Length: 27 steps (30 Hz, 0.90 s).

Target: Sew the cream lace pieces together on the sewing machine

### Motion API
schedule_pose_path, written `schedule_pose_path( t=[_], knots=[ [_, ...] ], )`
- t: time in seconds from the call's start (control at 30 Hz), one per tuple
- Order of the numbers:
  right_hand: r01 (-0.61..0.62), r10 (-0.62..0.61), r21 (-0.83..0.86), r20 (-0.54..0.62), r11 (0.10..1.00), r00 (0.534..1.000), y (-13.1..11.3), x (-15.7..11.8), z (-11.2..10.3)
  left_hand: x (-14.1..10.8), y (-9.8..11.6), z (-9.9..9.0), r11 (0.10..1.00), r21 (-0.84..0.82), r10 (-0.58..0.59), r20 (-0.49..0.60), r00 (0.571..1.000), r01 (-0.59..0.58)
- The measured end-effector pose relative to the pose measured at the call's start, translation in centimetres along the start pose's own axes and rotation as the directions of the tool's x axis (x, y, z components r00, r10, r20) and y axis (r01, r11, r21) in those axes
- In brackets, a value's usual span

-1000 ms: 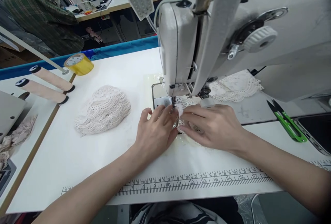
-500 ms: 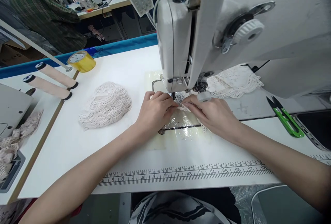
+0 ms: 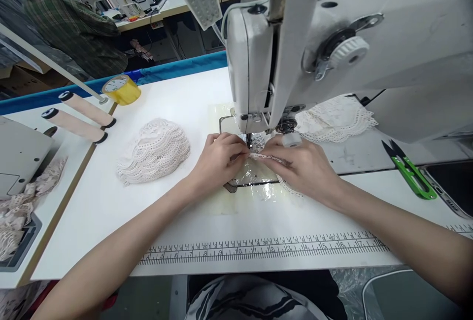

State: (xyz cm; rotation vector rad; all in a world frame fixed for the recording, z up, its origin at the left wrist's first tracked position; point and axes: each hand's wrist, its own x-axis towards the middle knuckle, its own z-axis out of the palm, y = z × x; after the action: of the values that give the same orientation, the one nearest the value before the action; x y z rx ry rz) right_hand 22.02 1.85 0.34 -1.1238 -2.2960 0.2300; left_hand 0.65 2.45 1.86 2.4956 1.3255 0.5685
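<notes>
A narrow strip of white lace trim (image 3: pixel 263 156) runs between my two hands, just in front of the presser foot (image 3: pixel 249 139) of a white sewing machine (image 3: pixel 248 63). My left hand (image 3: pixel 220 158) pinches its left end between thumb and fingers, close to the foot. On the other side, my right hand (image 3: pixel 301 164) is closed on the strip, which passes under its fingers. A scalloped lace edge hangs below my right palm onto the table. The part of the lace behind my fingers is hidden.
Left lies a lace pile (image 3: pixel 155 151), with a tape roll (image 3: pixel 121 90) and thread cones (image 3: pixel 76 125) beyond. More lace (image 3: pixel 338 119) rests behind my right hand. Green thread snips (image 3: pixel 410 169) and a phone (image 3: pixel 449 184) lie right. A ruler strip (image 3: pixel 258 249) edges the table; a person (image 3: pixel 72 34) sits farther back.
My hands have moved slightly apart, and more of the lace strip shows between them. The whole view has shifted a little.
</notes>
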Motion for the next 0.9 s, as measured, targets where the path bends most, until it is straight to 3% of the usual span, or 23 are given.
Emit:
schedule_pose_path(
  t=[0.17,0.33,0.7,0.9],
  knots=[
    [0.189,-0.189,-0.05,0.014,0.981,0.982,-0.1,0.2,-0.1,-1.1,0.2,0.3,0.955,0.219,0.219,-0.069,0.973,-0.199],
    [0.35,-0.355,-0.227,0.019,0.909,0.935,-0.6,0.2,-0.4,-3.0,1.1,1.1,0.807,0.509,0.404,-0.108,0.908,-0.299],
    [0.358,-0.351,-0.26,0.074,0.897,0.933,-0.8,0.1,-0.5,-3.5,1.9,1.1,0.792,0.555,0.368,-0.102,0.924,-0.254],
    [0.353,-0.362,-0.315,0.029,0.881,0.932,-0.4,0.3,-0.3,-3.1,1.4,1.3,0.806,0.537,0.363,-0.119,0.924,-0.248]
  ],
)
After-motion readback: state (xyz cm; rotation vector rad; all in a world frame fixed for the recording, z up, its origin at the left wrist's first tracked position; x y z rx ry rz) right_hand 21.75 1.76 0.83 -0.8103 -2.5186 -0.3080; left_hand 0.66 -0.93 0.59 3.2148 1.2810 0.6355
